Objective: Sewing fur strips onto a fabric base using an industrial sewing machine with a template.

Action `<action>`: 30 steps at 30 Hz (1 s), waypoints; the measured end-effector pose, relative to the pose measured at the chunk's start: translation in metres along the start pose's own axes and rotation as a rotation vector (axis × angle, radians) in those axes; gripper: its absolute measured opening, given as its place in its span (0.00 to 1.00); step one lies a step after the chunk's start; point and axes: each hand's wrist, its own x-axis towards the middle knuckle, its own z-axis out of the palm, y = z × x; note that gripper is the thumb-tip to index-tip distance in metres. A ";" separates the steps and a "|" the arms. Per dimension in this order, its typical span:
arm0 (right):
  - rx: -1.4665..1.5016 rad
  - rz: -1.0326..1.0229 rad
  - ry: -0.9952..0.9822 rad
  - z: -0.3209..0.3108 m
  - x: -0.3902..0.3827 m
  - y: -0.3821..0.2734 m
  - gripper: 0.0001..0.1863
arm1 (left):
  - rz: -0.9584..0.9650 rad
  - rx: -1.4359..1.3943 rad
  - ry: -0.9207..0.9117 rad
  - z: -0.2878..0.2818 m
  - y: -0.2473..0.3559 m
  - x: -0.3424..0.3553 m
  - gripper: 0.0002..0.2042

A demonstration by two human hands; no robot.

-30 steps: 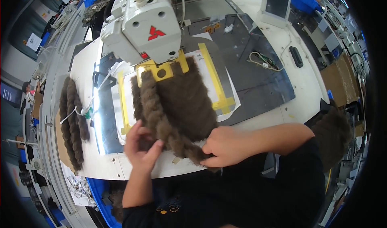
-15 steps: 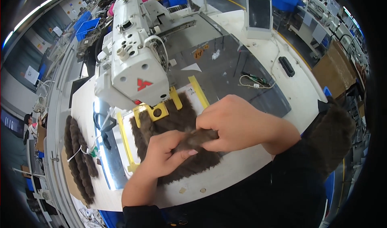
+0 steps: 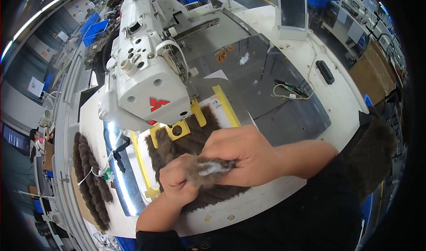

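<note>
Both my left hand (image 3: pixel 179 184) and my right hand (image 3: pixel 242 153) are closed on a brown fur strip (image 3: pixel 199 175), pinched between them with whitish material showing at its opened end. Under my hands lies a larger brown fur piece (image 3: pixel 226 195) on white paper edged with yellow tape. The yellow metal plate (image 3: pixel 177 130) sits on the fur's upper part, beneath the white sewing machine head (image 3: pixel 146 91). Several more fur strips (image 3: pixel 91 180), loosely tied with white string, lie on the table to my left.
A screen (image 3: pixel 293 9), a black handle-like object (image 3: pixel 325 72) and cord with small tools (image 3: pixel 290 91) sit on the table's right part. Blue bins (image 3: pixel 95 31) and cardboard (image 3: pixel 372 76) stand beyond the table. A person (image 3: pixel 37 140) works at the far left. Dark fur (image 3: pixel 372 158) lies at right.
My hands have moved inward from the fur's lower edge and come together, lifting and bending the strip. In the last half second the pale material has come into sight at its end.
</note>
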 end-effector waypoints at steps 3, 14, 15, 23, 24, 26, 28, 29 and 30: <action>-0.037 -0.017 0.023 -0.001 -0.002 -0.002 0.17 | 0.108 0.034 -0.002 0.000 -0.001 0.001 0.02; -0.034 -0.005 0.051 -0.003 -0.003 -0.010 0.15 | 0.116 0.030 -0.068 0.006 0.001 0.000 0.07; -0.035 -0.005 0.047 -0.004 -0.001 -0.010 0.15 | 0.117 0.029 -0.065 0.005 0.001 -0.001 0.07; 0.020 0.561 -0.103 -0.039 0.018 0.043 0.10 | -0.165 -0.005 -0.132 0.017 0.006 0.000 0.20; 0.084 0.655 -0.150 -0.041 0.019 0.055 0.10 | -0.081 0.176 -0.368 0.011 0.008 0.009 0.23; -0.046 0.648 -0.252 -0.042 0.024 0.074 0.12 | -0.290 0.138 -0.499 0.000 0.008 0.017 0.25; -0.188 0.629 -0.358 -0.038 0.024 0.100 0.15 | -0.369 0.159 -0.642 -0.006 -0.002 0.026 0.25; -0.190 0.635 -0.368 -0.034 0.029 0.108 0.15 | -0.356 0.211 -0.679 -0.009 -0.009 0.029 0.28; -0.229 0.615 -0.397 -0.029 0.034 0.116 0.15 | -0.362 0.203 -0.673 -0.011 -0.017 0.030 0.28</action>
